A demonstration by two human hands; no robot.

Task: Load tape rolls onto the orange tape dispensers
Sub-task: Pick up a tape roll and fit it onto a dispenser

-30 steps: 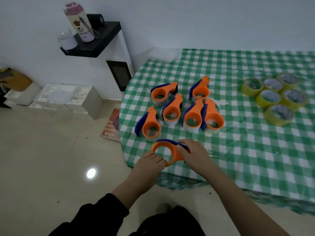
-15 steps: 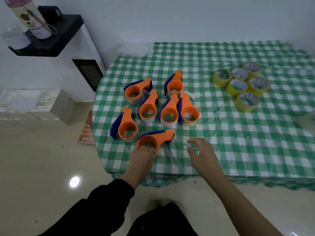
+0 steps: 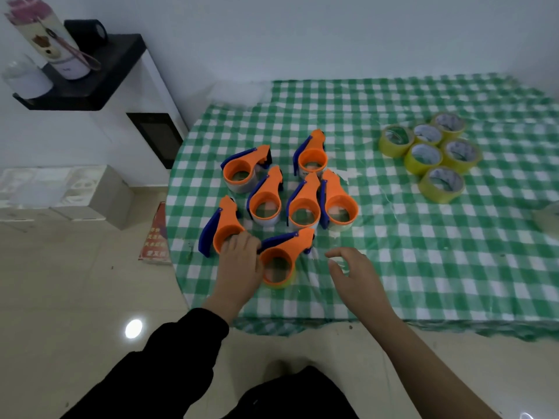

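Several orange tape dispensers with blue handles stand clustered on the green checked tablecloth (image 3: 393,267). The nearest dispenser (image 3: 282,252) stands by the front edge with a yellowish roll showing under its ring. My left hand (image 3: 239,267) lies just left of it, touching its ring, and its fingertips reach the front-left dispenser (image 3: 225,229). To the right of the nearest dispenser my right hand (image 3: 357,276) hovers, fingers loosely curled and holding nothing. Several loose yellow tape rolls (image 3: 429,155) sit grouped at the back right.
A pale roll (image 3: 549,219) is cut off at the right edge of the table. Left of the table stand a white cabinet with a black shelf (image 3: 90,80) holding bottles, and white boxes (image 3: 60,192) on the floor. The table's front edge is close to me.
A second ago both hands held the nearest dispenser at the table edge. It now stands on the cloth, my right hand has let go and drawn right, and my left hand has slid to its left side.
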